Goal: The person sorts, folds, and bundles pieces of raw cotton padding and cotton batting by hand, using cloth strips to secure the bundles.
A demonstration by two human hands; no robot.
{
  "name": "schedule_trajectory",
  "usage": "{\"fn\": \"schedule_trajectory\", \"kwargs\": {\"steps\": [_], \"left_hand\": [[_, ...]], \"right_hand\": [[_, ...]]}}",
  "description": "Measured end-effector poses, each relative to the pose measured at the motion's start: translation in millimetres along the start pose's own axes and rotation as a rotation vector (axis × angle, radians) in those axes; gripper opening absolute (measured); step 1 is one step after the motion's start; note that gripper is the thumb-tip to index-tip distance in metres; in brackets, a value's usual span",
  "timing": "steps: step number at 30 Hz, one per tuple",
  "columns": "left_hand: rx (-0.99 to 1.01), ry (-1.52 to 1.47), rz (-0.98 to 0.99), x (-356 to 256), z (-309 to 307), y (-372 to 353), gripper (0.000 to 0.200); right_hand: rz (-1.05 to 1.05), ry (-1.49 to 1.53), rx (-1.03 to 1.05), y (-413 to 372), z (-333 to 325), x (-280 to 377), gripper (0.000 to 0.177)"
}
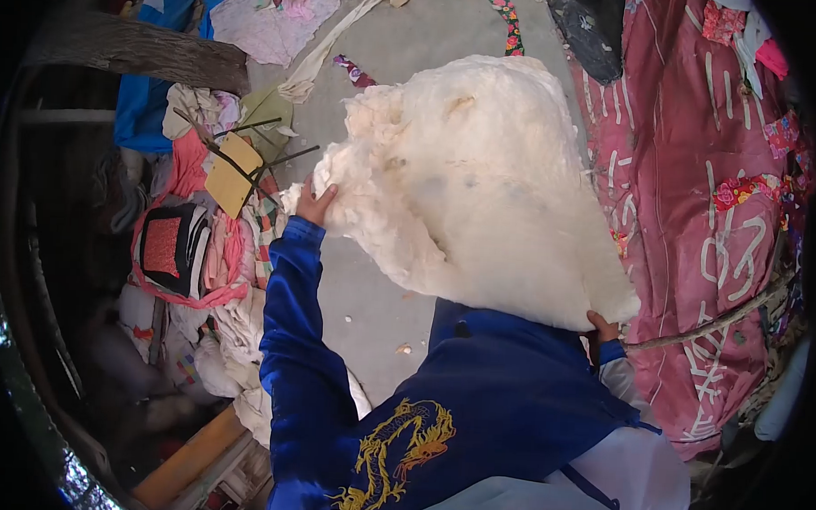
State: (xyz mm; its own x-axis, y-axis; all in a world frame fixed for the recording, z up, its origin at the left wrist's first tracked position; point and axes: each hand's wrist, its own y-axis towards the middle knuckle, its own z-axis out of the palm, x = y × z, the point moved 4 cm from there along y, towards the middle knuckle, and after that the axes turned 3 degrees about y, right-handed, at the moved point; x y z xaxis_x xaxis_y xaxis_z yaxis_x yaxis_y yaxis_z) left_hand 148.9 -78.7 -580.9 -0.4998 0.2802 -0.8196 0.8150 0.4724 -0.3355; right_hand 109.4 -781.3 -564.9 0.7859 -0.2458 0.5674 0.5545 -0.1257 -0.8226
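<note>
A large, thick piece of off-white cotton batting (pixel 509 187) spreads in front of me, with its near edge close to my body. Its left side is fluffy and ragged, while the right side looks flatter and smoother. My left hand (pixel 316 204) grips the loose left edge, the thumb on top and the other fingers partly hidden in the fluff. At the near right corner, my right hand (pixel 603 327) pinches the border; most of its fingers are out of sight beneath the batting.
Grey sheeting (pixel 370 321) covers the ground. A red cloth with white markings (pixel 671 174) lies right, crossed by a stick (pixel 720 322). Bundled fabrics (pixel 192 256) and a yellow piece with dark rods (pixel 231 172) are left, near a wooden log (pixel 145 52).
</note>
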Motion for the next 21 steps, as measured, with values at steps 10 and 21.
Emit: {"fn": "schedule_trajectory", "kwargs": {"steps": [10, 21], "left_hand": [[0.056, 0.579, -0.410, 50, 278, -61, 0.104], [0.384, -0.723, -1.003, 24, 397, -13, 0.082]], "right_hand": [[-0.089, 0.033, -0.014, -55, -8, 13, 0.075], [-0.029, 0.201, 0.209, -97, 37, 81, 0.066]]}}
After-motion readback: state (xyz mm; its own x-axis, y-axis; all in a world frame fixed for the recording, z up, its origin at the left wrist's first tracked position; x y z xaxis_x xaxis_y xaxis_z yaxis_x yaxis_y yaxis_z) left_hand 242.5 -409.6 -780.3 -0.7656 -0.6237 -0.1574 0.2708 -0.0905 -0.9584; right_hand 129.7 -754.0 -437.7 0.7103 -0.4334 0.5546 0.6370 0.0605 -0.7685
